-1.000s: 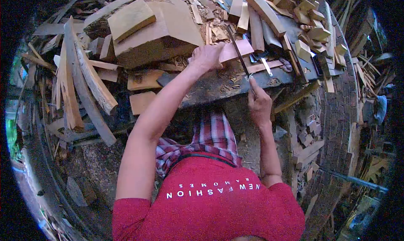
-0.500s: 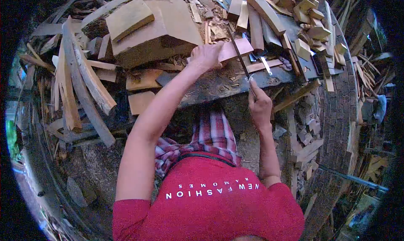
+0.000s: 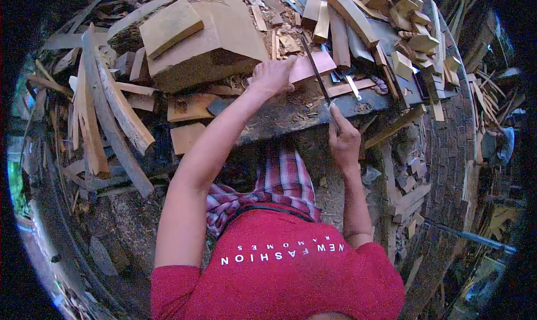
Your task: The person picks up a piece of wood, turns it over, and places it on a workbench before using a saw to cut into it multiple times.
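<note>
My left hand (image 3: pixel 273 77) is closed on the left end of a pinkish wooden block (image 3: pixel 314 67), which lies on the dark workbench (image 3: pixel 268 121). A long, thin dark tool (image 3: pixel 316 68) crosses the top of the block. Its near end is in my closed right hand (image 3: pixel 344 136), at the bench's front edge. Wood shavings lie around the block, and a small shiny metal strip (image 3: pixel 353 87) is to its right.
A big wooden block (image 3: pixel 207 46) with a flat piece (image 3: pixel 171 27) on top stands at the back left. Long curved strips (image 3: pixel 120 102) lean at the left. Cut pieces (image 3: pixel 413 38) are heaped at the back right, and offcuts (image 3: pixel 411 200) lie on the ground.
My right hand has shifted very slightly down and left with the dark tool. My left hand and the pinkish block have stayed nearly in place.
</note>
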Action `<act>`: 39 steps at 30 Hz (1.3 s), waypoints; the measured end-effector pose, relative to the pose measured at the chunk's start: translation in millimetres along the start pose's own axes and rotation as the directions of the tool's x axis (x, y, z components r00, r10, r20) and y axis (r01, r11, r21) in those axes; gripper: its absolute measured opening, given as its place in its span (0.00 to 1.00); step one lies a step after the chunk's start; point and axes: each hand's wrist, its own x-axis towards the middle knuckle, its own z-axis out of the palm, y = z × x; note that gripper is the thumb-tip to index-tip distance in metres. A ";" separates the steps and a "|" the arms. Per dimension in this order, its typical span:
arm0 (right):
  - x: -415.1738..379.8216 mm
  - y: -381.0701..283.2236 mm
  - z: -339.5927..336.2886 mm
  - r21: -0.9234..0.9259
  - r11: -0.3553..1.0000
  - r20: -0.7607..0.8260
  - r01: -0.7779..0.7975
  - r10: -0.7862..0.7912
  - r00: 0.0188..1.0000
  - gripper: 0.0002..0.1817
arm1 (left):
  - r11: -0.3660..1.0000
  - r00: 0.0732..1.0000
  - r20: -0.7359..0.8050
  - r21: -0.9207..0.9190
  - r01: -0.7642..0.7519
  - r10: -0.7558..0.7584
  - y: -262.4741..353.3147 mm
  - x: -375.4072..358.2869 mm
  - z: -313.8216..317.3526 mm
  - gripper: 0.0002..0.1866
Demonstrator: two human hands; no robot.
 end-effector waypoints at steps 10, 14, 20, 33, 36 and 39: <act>25.8 3.6 16.5 0.025 0.999 -0.028 0.046 -0.046 0.999 0.24 | 0.999 0.999 0.034 0.041 0.014 -0.015 3.1 -3.5 -9.5 0.30; 4.7 1.4 -1.0 -0.010 0.998 0.051 -0.056 0.057 0.997 0.24 | 1.000 0.998 0.056 0.021 -0.006 0.005 1.8 -0.2 -9.7 0.30; 56.7 -3.5 23.8 0.038 0.997 0.087 -0.069 0.066 0.994 0.28 | 0.998 0.998 0.046 0.022 0.052 -0.053 4.5 -2.8 -9.0 0.30; 32.6 -10.2 9.6 0.054 0.996 0.052 -0.070 0.068 0.996 0.22 | 0.999 0.998 -0.043 -0.005 -0.038 0.037 -8.7 2.7 7.1 0.14; 59.1 -13.7 19.8 0.014 0.994 0.093 -0.113 0.111 0.990 0.19 | 1.000 1.000 -0.027 0.000 -0.015 0.015 -2.8 -1.1 -1.4 0.17; 47.5 -8.6 24.1 0.077 0.997 0.004 -0.023 0.022 1.000 0.20 | 0.998 0.998 -0.024 -0.037 -0.054 0.053 0.2 -6.0 -7.9 0.17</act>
